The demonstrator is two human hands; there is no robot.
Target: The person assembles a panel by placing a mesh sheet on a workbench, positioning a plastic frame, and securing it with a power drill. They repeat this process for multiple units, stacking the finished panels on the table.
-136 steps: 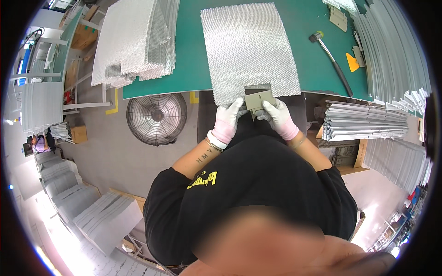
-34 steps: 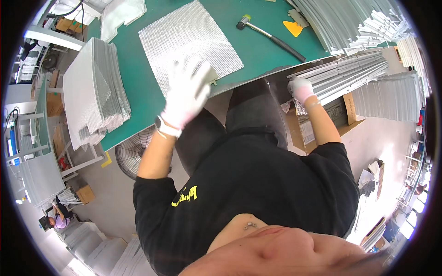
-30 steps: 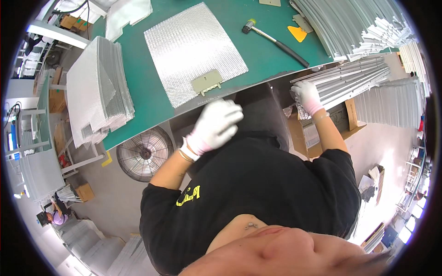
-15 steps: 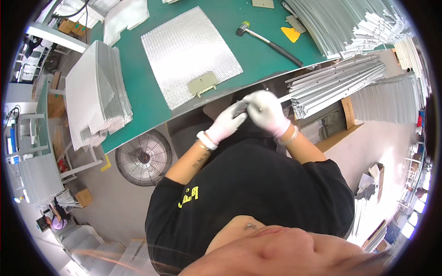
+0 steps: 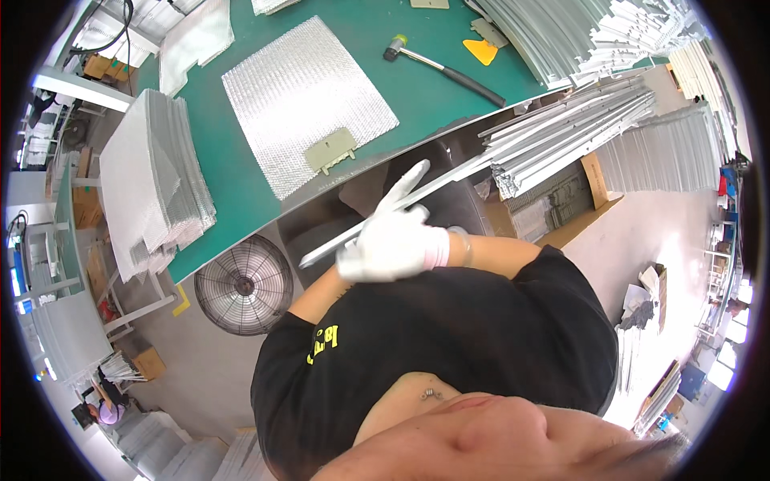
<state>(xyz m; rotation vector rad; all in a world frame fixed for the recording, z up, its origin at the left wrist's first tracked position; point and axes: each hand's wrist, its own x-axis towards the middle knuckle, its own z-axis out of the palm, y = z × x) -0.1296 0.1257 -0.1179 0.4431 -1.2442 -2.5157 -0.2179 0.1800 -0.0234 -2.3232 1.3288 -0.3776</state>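
A long, thin silvery metal strip (image 5: 327, 250) slants across in front of me, from over the gap beside the fan up to the right, where it meets a bundle of strips. My right hand (image 5: 397, 247), in a white glove, reaches leftward across my front and is closed around this strip near its middle. My left forearm (image 5: 319, 295) runs in under the right hand. The left hand is mostly hidden there; a stretched white-gloved finger (image 5: 413, 178) sticks up beyond the strip, and I cannot tell which hand it belongs to.
On the green table (image 5: 385, 88) lie a silvery mesh sheet (image 5: 309, 96) with a drab plate (image 5: 330, 150) on it, a mallet (image 5: 449, 72) and a yellow scraper (image 5: 481, 52). Stacked sheets (image 5: 140, 176) stand left, metal strips (image 5: 569, 136) right. A round fan (image 5: 245, 284) stands below the table edge.
My right hand has moved left and across my left hand. The metal strip now reaches far out leftward from the bundle. The whole view has shifted slightly.
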